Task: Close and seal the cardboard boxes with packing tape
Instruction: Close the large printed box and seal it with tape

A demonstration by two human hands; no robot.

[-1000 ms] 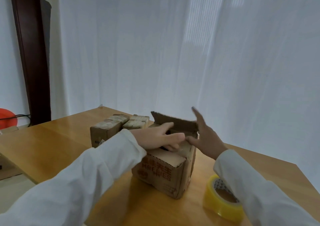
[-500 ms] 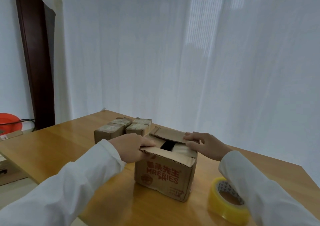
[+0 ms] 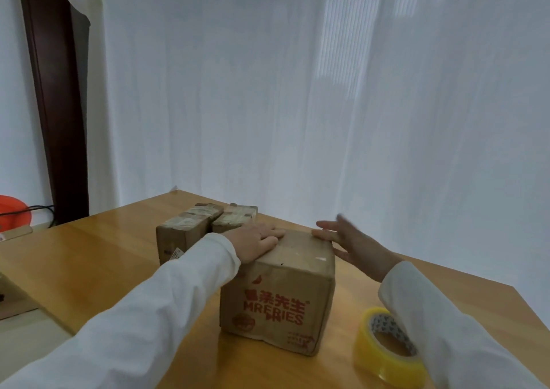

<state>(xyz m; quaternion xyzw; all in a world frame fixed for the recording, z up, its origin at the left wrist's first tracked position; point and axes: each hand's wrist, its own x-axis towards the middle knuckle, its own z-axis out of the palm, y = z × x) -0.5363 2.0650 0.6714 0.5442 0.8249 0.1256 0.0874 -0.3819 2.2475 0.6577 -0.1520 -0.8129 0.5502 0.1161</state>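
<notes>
A brown cardboard box (image 3: 276, 296) with red print stands in the middle of the wooden table (image 3: 89, 257), its top flaps lying flat. My left hand (image 3: 256, 244) presses flat on the left part of the box top. At the box's right top edge my right hand (image 3: 354, 244) is open with fingers spread, its lower fingers touching the edge. A roll of yellow packing tape (image 3: 384, 350) lies on the table to the right of the box, partly behind my right sleeve.
Two smaller taped boxes (image 3: 190, 228) sit side by side just behind and left of the main box. A white curtain hangs behind the table. At the far left are a dark door frame (image 3: 56, 106) and an orange object (image 3: 15, 213).
The box flaps, open with a gap before, now lie flat and closed. My left hand moved onto the top. My right hand let go of the flap and moved to the right edge.
</notes>
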